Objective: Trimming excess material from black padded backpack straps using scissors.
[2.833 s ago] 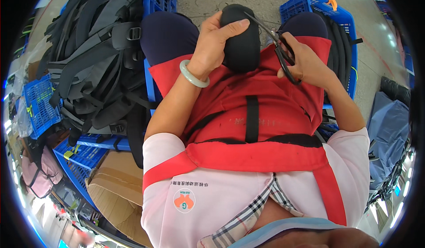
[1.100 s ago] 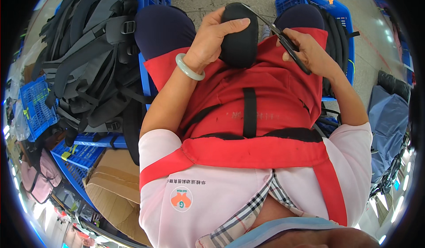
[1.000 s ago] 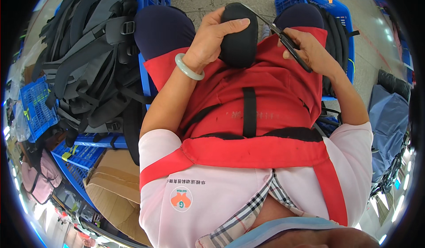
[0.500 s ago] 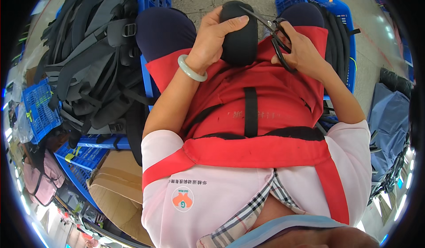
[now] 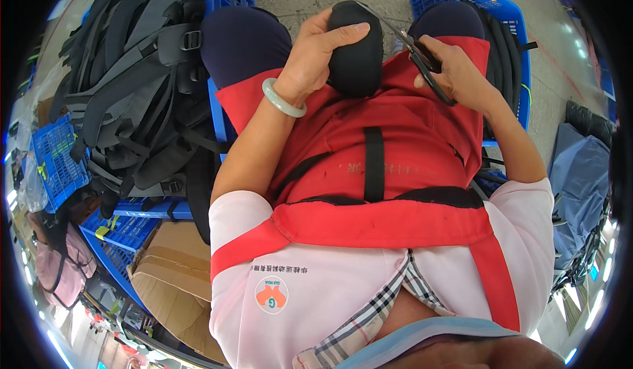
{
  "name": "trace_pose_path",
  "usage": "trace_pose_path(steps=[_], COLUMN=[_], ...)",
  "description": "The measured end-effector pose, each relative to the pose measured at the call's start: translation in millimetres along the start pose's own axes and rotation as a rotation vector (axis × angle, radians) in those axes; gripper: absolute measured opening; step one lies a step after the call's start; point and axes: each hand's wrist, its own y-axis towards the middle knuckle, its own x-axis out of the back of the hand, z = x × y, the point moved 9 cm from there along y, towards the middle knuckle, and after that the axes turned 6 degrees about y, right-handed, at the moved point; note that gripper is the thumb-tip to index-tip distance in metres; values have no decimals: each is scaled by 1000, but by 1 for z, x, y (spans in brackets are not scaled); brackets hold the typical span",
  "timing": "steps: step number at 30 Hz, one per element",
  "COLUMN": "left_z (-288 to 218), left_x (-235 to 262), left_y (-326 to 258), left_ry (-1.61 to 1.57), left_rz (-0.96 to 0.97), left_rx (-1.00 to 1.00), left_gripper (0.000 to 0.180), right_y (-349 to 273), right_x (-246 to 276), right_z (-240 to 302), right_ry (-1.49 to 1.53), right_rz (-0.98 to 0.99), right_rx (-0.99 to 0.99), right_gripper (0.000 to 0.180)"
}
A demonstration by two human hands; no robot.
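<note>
My left hand (image 5: pixel 315 56) is closed on a black, rounded padded piece (image 5: pixel 356 59), thumb on its face and fingers behind it. Held over my lap, the piece stands above the red apron (image 5: pixel 409 128). In my right hand (image 5: pixel 458 72) is a pair of scissors (image 5: pixel 422 58) with dark handles, the thumb and fingers at the loops. The blades point up and left, their tips at the top right edge of the padded piece. Whether they touch a thread there is too small to tell.
Black and grey straps with buckles (image 5: pixel 145 92) lie heaped at my left over blue crates. A blue basket (image 5: pixel 521 72) at my right holds dark padded pieces. Cardboard (image 5: pixel 175 270) lies at lower left. Dark blue fabric (image 5: pixel 577 191) hangs at far right.
The scissors have turned in my right hand, their blades now closer together and their tips higher at the padded piece's upper edge. My left hand has barely moved.
</note>
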Motion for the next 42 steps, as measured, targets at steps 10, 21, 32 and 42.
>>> trace_pose_path(steps=[10, 21, 32, 42], left_z=[-8, -1, 2, -1], left_x=[-6, -17, 19, 9], left_y=[1, -3, 4, 3], left_ry=[24, 105, 7, 11], left_rz=[40, 140, -198, -150], left_rx=[6, 18, -15, -52], left_gripper=[24, 20, 15, 15], right_y=[8, 29, 23, 49], right_x=[-1, -32, -13, 12], right_z=[-5, -8, 32, -19], right_ry=[141, 706, -274, 41], right_rz=[-27, 234, -585, -514], right_rx=[261, 111, 523, 177], right_gripper=[50, 51, 33, 41])
